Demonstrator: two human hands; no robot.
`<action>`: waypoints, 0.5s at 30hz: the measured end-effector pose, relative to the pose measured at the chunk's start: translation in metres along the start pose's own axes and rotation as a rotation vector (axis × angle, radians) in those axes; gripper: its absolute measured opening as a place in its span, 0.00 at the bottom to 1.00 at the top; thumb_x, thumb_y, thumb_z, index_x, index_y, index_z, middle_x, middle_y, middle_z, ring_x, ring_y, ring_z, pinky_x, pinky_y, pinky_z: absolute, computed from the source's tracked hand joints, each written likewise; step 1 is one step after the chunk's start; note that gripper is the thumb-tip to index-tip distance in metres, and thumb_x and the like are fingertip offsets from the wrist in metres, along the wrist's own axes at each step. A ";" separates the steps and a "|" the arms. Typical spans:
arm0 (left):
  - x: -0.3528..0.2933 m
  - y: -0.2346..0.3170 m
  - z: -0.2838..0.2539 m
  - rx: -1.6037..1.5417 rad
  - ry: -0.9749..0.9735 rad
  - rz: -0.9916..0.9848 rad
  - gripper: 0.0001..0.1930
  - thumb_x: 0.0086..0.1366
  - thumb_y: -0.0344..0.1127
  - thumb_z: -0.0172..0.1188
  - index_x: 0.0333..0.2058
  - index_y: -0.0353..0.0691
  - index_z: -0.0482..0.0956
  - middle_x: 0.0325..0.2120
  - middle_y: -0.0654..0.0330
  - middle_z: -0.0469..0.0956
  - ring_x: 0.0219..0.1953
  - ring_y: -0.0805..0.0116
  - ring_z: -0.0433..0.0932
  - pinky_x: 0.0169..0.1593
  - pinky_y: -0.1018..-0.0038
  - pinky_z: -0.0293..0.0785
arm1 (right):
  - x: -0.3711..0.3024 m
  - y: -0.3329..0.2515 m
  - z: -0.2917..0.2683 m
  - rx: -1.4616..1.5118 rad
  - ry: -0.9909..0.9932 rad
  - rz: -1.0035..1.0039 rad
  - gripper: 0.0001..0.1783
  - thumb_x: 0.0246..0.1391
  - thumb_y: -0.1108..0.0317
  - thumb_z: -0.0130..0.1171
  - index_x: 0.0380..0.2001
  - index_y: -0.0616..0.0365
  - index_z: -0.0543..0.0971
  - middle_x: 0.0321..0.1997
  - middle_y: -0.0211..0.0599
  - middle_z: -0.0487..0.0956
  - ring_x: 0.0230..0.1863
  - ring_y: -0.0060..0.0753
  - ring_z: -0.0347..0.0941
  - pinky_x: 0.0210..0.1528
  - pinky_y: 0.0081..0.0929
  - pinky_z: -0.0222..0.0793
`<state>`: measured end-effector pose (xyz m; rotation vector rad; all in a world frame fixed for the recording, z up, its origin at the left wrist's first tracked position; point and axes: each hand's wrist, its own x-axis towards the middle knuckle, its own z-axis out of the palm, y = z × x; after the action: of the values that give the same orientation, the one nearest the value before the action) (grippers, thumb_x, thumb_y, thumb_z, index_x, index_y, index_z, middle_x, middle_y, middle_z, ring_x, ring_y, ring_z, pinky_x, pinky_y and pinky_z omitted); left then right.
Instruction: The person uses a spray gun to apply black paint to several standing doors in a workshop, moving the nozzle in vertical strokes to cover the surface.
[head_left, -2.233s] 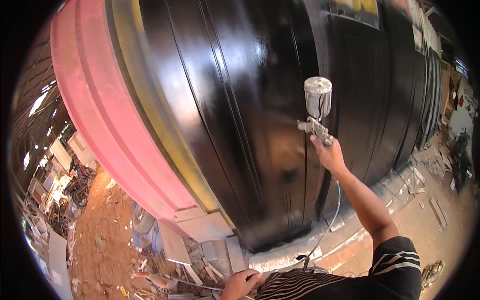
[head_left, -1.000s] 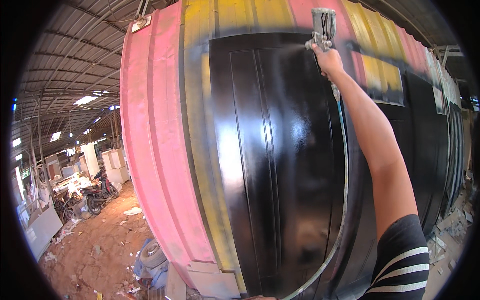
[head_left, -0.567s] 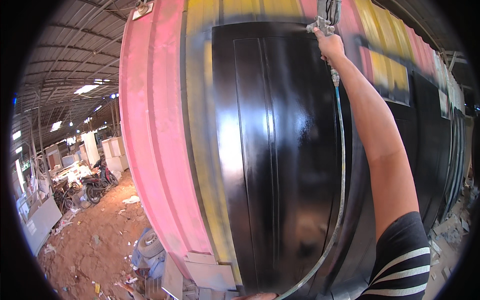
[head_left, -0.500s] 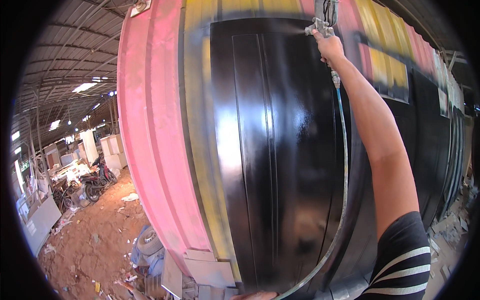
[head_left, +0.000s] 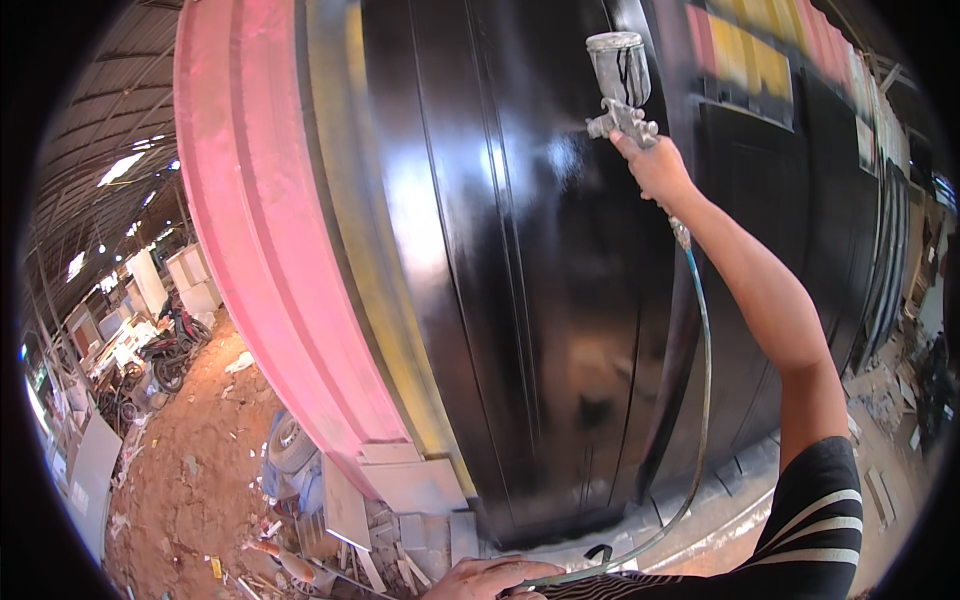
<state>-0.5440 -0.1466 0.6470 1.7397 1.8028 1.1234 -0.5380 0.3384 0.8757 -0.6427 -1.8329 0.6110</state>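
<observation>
By the right hand [head_left: 660, 172] the gun [head_left: 626, 118] is gripped, aimed left across the upright panel [head_left: 570, 290]; by the left [head_left: 480, 578], the hose [head_left: 706, 350].

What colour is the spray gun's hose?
The hose is blue near the spray gun, dull grey-green lower down; it shows best in the head view.

My right hand's [head_left: 660, 172] spray gun [head_left: 617, 92] is silver-grey, streaked black. The hose [head_left: 706, 345] below is bluish-green, the panel [head_left: 560, 300] beyond glossy black.

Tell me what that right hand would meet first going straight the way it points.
Probably the glossy black panel, with the spray gun in the right hand touching before the fingers; depth is unclear.
</observation>
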 end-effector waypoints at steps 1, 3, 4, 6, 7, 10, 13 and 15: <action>-0.004 -0.001 0.000 0.024 -0.018 0.006 0.17 0.60 0.37 0.66 0.47 0.39 0.82 0.41 0.51 0.83 0.45 0.51 0.82 0.49 0.63 0.78 | -0.019 0.003 0.005 0.005 -0.031 0.058 0.28 0.59 0.41 0.61 0.43 0.57 0.84 0.23 0.41 0.80 0.21 0.40 0.78 0.27 0.37 0.73; 0.003 0.005 -0.001 0.019 -0.067 -0.002 0.16 0.62 0.39 0.65 0.47 0.41 0.83 0.42 0.52 0.83 0.46 0.52 0.82 0.50 0.63 0.78 | -0.043 0.037 0.001 -0.075 -0.027 0.034 0.27 0.59 0.43 0.61 0.43 0.57 0.84 0.25 0.44 0.81 0.28 0.47 0.80 0.34 0.40 0.73; 0.002 0.005 -0.002 -0.016 -0.103 0.005 0.16 0.62 0.41 0.65 0.47 0.41 0.83 0.42 0.52 0.83 0.46 0.52 0.82 0.50 0.63 0.78 | -0.056 0.045 0.004 -0.091 -0.037 0.016 0.26 0.59 0.43 0.61 0.43 0.57 0.84 0.26 0.46 0.82 0.31 0.50 0.80 0.37 0.42 0.74; 0.002 -0.005 -0.001 -0.091 -0.182 0.015 0.17 0.64 0.43 0.64 0.47 0.41 0.83 0.41 0.52 0.83 0.46 0.51 0.83 0.50 0.63 0.78 | -0.089 0.060 0.009 -0.098 -0.071 0.060 0.25 0.60 0.44 0.61 0.42 0.58 0.84 0.31 0.51 0.83 0.39 0.56 0.80 0.44 0.44 0.72; 0.000 -0.010 0.001 -0.082 -0.188 0.034 0.17 0.66 0.45 0.62 0.48 0.41 0.82 0.41 0.52 0.83 0.45 0.51 0.83 0.49 0.63 0.78 | -0.104 0.067 0.008 -0.121 -0.080 0.076 0.25 0.60 0.44 0.61 0.42 0.58 0.84 0.31 0.51 0.83 0.39 0.56 0.80 0.43 0.43 0.72; -0.001 -0.019 0.004 -0.116 -0.223 0.042 0.17 0.66 0.45 0.63 0.48 0.41 0.82 0.41 0.52 0.84 0.44 0.50 0.83 0.49 0.62 0.78 | -0.143 0.095 0.016 -0.108 -0.120 0.106 0.26 0.59 0.43 0.62 0.40 0.58 0.84 0.31 0.50 0.83 0.39 0.57 0.79 0.42 0.44 0.72; -0.003 -0.006 -0.003 -0.138 -0.246 -0.098 0.16 0.66 0.43 0.62 0.48 0.41 0.82 0.39 0.50 0.84 0.44 0.49 0.83 0.47 0.62 0.78 | -0.182 0.113 0.032 -0.121 -0.167 0.181 0.26 0.59 0.43 0.61 0.40 0.58 0.84 0.29 0.48 0.83 0.38 0.56 0.79 0.42 0.43 0.72; 0.002 -0.007 -0.004 -0.172 -0.254 -0.156 0.15 0.65 0.42 0.62 0.47 0.41 0.82 0.36 0.47 0.84 0.43 0.48 0.83 0.47 0.60 0.78 | -0.207 0.132 0.036 -0.125 -0.187 0.232 0.26 0.59 0.43 0.61 0.41 0.57 0.84 0.29 0.48 0.83 0.38 0.56 0.79 0.41 0.43 0.72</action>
<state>-0.5514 -0.1450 0.6444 1.5366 1.6075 0.9191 -0.4898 0.2895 0.6378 -0.9163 -1.9976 0.7332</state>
